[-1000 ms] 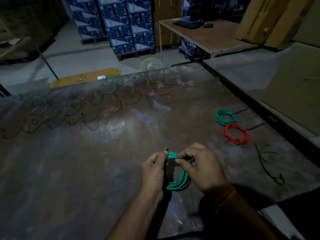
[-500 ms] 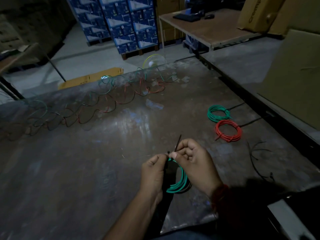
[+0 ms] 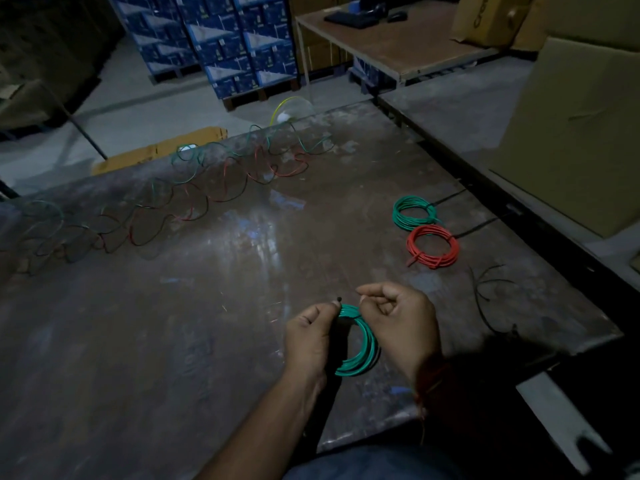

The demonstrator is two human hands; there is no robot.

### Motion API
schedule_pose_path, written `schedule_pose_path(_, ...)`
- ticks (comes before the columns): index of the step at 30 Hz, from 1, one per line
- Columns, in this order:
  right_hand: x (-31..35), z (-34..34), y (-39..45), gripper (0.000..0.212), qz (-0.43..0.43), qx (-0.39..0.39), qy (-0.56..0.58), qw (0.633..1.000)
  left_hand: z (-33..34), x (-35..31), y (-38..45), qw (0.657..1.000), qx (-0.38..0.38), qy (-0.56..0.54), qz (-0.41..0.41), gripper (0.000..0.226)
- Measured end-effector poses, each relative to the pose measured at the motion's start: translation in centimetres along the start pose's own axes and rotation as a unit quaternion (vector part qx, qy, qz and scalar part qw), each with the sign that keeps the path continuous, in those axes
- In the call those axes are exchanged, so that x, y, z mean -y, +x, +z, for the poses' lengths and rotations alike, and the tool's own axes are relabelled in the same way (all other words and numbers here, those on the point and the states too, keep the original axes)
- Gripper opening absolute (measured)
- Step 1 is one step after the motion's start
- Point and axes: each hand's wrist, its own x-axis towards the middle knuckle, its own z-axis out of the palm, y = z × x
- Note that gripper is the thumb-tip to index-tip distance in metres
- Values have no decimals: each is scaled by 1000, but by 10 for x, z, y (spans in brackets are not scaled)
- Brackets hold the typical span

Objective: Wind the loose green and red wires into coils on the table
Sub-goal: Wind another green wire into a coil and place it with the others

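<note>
Two hands over scuffed dark metal table (image 3: 173,341) | small wound green wire coil (image 3: 362,344) gripped by curled left hand (image 3: 310,336), pinched at top by right hand (image 3: 403,322) | finished green coil (image 3: 414,213) and red coil (image 3: 433,247) laid at right | loose green and red wires (image 3: 194,199) strewn along far edge | brown cardboard box (image 3: 485,15) lettering cut off, unreadable

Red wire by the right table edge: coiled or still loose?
Coiled. The red coil lies as a closed ring on the table, beside the green coil.

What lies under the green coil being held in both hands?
Under the held green coil only the dark table shows. The left hand covers its left side, so anything beneath there is hidden.
</note>
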Motion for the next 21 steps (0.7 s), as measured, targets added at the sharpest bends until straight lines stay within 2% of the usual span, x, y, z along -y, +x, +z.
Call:
schedule_pose_path(6,-7,-4,-4,23,-21,25,-80,996,5,4,3,1000,5,-5,-3,35)
schedule_pose_path(10,-6,-4,-5,32,-56,9,-142,988,5,5,3,1000,11,-1,-2,36)
schedule_pose_path(21,-6,-5,-1,37,-57,1,-173,983,6,6,3,1000,19,3,4,39)
